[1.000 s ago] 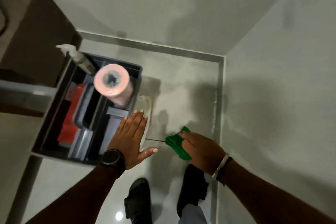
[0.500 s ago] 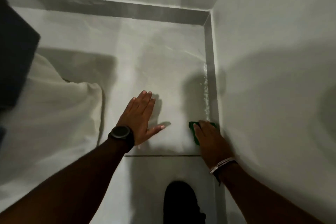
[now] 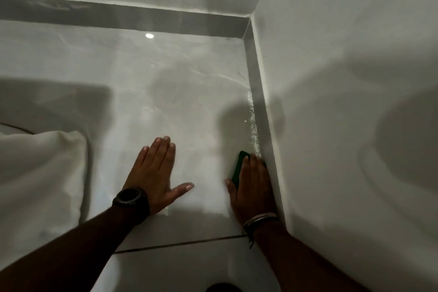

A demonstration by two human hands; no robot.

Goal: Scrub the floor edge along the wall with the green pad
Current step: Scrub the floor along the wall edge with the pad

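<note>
no text, label, brand, number or sign can be read anywhere in view. the face of the dark watch (image 3: 130, 197) on the left wrist is blank and too dim to make out any digits.

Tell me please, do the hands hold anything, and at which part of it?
The right hand presses the green pad flat onto the floor by the wall, palm and fingers covering its top. The left hand holds nothing; it lies open on the floor.
</note>
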